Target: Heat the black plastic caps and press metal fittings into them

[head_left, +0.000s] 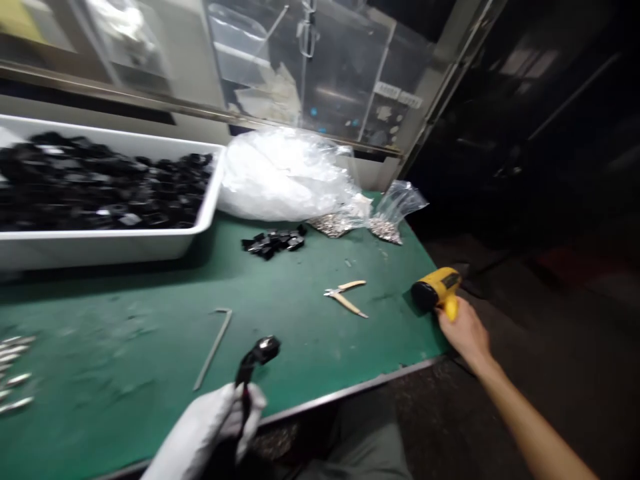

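My left hand (220,417), in a white glove, is closed on a black strap-like part (245,373) with a black block and a shiny spot at its upper end, held over the front edge of the table. At the table's right edge, my bare right hand (465,330) grips the yellow handle of a heat gun (443,288) with a dark round end facing left. Between the hands lie small pliers (347,298) with cream handles, spread apart. An L-shaped metal key (214,350) rests left of the black part.
A white tray (100,247) full of black pieces stands at the back left of the green table (300,347). Loose black pieces (274,243) lie beside it. Behind are a large plastic bag (285,175) and small bags of metal bits (386,230). Metal pieces (17,380) lie far left.
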Demonstrator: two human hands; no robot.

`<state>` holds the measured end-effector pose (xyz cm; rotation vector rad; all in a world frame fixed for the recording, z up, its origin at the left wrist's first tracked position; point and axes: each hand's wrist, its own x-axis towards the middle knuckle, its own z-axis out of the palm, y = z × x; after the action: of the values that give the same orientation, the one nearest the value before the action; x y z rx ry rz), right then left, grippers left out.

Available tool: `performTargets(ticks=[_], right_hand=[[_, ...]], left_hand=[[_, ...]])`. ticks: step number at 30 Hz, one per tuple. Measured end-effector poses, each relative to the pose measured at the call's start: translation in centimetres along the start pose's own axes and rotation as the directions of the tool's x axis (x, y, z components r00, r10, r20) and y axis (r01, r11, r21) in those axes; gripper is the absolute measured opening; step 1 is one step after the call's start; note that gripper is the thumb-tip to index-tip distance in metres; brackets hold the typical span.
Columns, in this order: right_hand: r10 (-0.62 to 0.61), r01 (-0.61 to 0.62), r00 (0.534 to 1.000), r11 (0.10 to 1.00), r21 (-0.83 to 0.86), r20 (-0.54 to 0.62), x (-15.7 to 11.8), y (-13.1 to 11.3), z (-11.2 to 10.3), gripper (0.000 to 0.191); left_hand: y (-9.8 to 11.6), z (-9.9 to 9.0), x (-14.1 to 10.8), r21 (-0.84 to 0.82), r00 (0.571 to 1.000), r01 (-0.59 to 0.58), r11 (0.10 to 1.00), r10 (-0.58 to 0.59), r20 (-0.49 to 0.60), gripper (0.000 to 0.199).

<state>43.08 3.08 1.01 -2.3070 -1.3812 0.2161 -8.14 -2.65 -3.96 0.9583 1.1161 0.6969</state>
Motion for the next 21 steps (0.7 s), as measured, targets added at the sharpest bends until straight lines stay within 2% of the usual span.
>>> performTargets(ticks=[3, 7, 10, 13, 16, 18, 19, 21], right_hand=[[0.065, -0.063, 0.998, 0.994, -0.085, 0.018, 0.4, 1.3, 1.5, 0.057], [0.092, -0.084, 0.995, 0.967, -0.240, 0.022, 1.6, 3.5, 3.1, 0.069], [0.050, -0.040, 0.998, 0.950, -0.309, 0.026, 1.9, 4.2, 3.5, 0.071], [-0.003, 0.012, 1.000, 0.940, -0.341, 0.026, 1.4, 3.9, 3.3, 0.076], [-0.094, 0.058, 0.993, 0.908, -0.415, -0.065, -0.2, 3.1, 2.6, 0.087], [-0.212, 0.110, 0.955, 0.903, -0.416, -0.206, -1.7, 2.4, 1.9, 0.088], [-0.293, 0.176, 0.916, 0.908, -0.381, -0.274, -2.4, 1.8, 1.6, 0.083], [-0.466, 0.404, 0.828, 0.881, -0.244, -0.313, -3.9, 0.1, 1.3, 0.068]], left_hand=[[2.1, 1.4, -0.9, 0.024, 1.000, -0.024, 0.999, 0.024, 0.009, 0.059], [2.3, 1.6, -1.2, -0.002, 0.998, -0.043, 0.999, 0.043, 0.036, 0.059], [2.1, 1.5, -1.3, -0.004, 0.999, -0.037, 0.999, 0.037, 0.025, 0.055], [2.2, 1.6, -1.2, -0.002, 0.999, -0.034, 0.999, 0.034, 0.011, 0.053], [2.2, 1.7, -1.1, -0.003, 0.999, -0.038, 0.999, 0.038, -0.005, 0.053], [2.2, 1.9, -1.1, -0.007, 0.999, -0.031, 0.999, 0.031, -0.014, 0.052], [2.2, 1.9, -1.2, -0.004, 0.999, -0.029, 1.000, 0.028, -0.016, 0.052], [2.3, 2.0, -1.3, 0.020, 0.999, -0.035, 0.999, 0.035, -0.017, 0.053]])
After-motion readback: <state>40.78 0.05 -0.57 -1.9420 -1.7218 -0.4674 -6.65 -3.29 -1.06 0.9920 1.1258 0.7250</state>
